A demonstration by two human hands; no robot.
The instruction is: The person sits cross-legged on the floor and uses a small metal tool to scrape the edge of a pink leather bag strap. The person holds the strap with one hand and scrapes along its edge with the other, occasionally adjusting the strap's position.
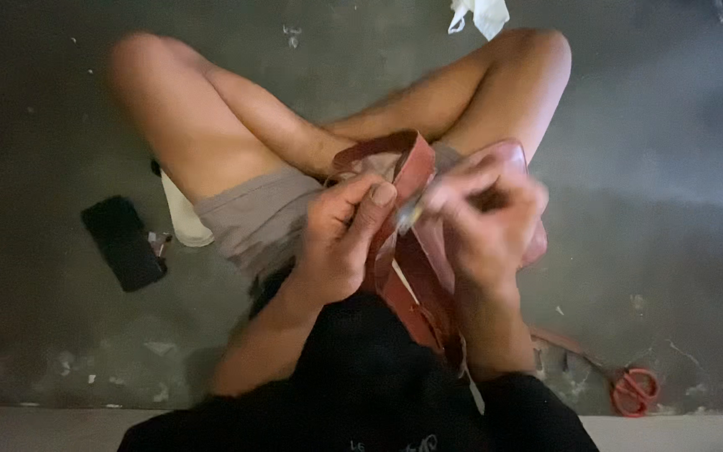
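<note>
Leather strap (407,180), reddish-brown, loops over my lap between my crossed legs. My left hand (340,238) pinches it, thumb pressed against the strap's edge. My right hand (483,222) is blurred, fingers closed on the strap's pinker part. Red-handled scissors (636,391) lie on the floor (671,167), well apart; a black phone (123,243) lies by my thigh.

A flat black rectangular phone (122,243), its dark screen blank, lies on the grey floor (671,209) beside the person's thigh. No packages, labels or signs show.
</note>
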